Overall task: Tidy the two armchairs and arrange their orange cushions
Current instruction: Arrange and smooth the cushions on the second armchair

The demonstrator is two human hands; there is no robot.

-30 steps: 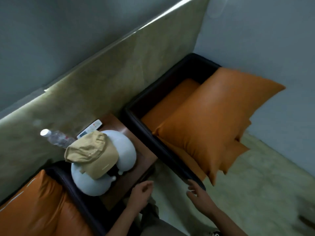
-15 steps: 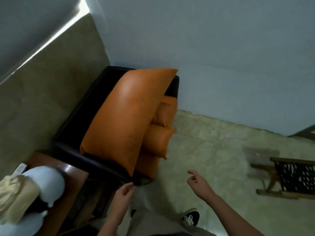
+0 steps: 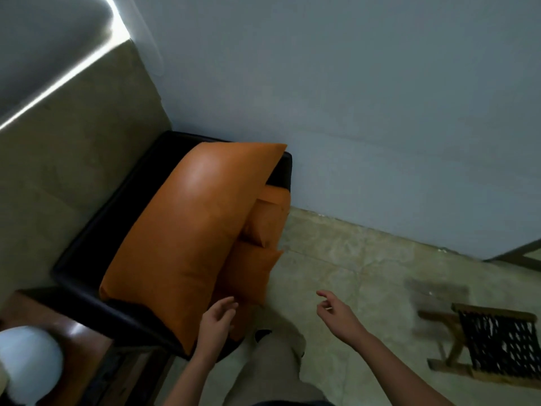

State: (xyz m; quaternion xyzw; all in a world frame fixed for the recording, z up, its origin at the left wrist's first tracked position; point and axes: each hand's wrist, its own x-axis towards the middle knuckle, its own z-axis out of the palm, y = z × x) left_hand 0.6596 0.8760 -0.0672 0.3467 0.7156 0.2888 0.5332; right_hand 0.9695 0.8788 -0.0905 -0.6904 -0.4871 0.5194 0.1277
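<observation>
Orange, glossy: the large cushion (image 3: 187, 238) lies tilted across the black armchair (image 3: 123, 218), just ahead of the left hand (image 3: 216, 320). Its lower corner hangs over the chair's front edge beside that hand. We note the left hand's fingers loosely extended, holding nothing; we cannot tell whether the fingertips touch the cushion. Two smaller orange cushions (image 3: 263, 227) sit stacked under the big one's right edge, ahead of and between the two hands. The right hand (image 3: 336, 313) hovers over the pale floor (image 3: 366, 253), apart from the chair, fingers relaxed and slightly spread, empty. Left of the left hand we see a wooden side table (image 3: 79, 332) carrying a white rounded object (image 3: 26, 356). Right of the right hand, a blurred woven stool (image 3: 497, 341) stands on the floor.
</observation>
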